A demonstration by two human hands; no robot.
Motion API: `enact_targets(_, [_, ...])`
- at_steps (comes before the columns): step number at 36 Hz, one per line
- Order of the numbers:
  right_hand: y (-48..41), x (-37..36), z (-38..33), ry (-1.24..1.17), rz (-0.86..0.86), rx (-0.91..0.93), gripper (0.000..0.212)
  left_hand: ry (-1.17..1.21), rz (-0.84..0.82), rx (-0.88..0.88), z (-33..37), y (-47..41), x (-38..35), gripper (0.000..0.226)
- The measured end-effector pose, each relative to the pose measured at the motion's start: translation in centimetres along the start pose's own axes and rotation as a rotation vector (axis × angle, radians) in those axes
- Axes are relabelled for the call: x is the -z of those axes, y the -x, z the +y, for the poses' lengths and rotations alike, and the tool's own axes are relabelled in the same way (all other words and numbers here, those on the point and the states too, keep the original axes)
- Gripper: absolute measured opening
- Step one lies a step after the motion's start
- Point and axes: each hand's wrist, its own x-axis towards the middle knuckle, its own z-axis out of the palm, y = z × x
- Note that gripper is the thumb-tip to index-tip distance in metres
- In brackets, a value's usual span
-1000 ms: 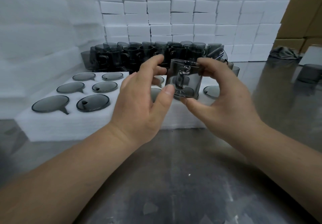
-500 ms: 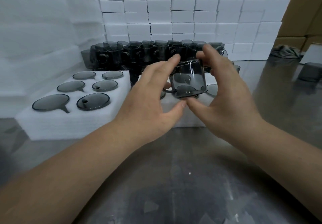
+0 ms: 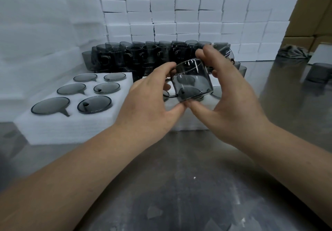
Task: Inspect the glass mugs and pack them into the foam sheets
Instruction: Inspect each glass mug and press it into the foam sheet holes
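Head view shows one smoked glass mug (image 3: 193, 80) raised above the steel table (image 3: 179, 185), in front of the foam sheets. The mug is tilted, its base turned toward the camera and its rim away. Its thin handle (image 3: 169, 96) projects to the left at the lower edge.

The left hand (image 3: 149, 103) grips the mug from the left: the fingertips curl against the upper wall near the rim, and the thumb presses under the base. The right hand (image 3: 231, 101) grips it from the right: the fingers wrap over the rim and the far wall, and the thumb meets the lower edge of the base. The two thumb tips are nearly touching below the mug. Both hands are closed on the mug; neither is spread wide.

Behind the hands lies a second foam sheet (image 3: 188, 121), largely hidden. To the left lies a white foam sheet (image 3: 62, 124) with six packed mugs (image 3: 94, 104) seated in its cut-outs in two columns, only their round grey ends showing.

Behind both sheets stands a dense group of unpacked mugs (image 3: 136, 54). Stacked white foam blocks (image 3: 188, 15) form a wall at the rear. Cardboard boxes (image 3: 312, 6) stand at the right.
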Motion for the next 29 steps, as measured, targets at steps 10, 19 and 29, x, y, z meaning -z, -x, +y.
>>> enact_targets(10, [0.31,0.44,0.11,-0.203,0.116,-0.04,0.064,0.044,0.054,0.034,-0.1,-0.08,0.28,0.056])
enact_targets(19, [0.31,0.59,0.22,-0.328,0.094,-0.207,0.053,-0.017,0.118,-0.144,0.09,-0.07,0.56,0.061])
enact_targets(29, [0.23,0.32,-0.12,-0.323,-0.055,-0.301,0.078,-0.108,0.15,-0.301,-0.62,-0.43,0.42,0.058])
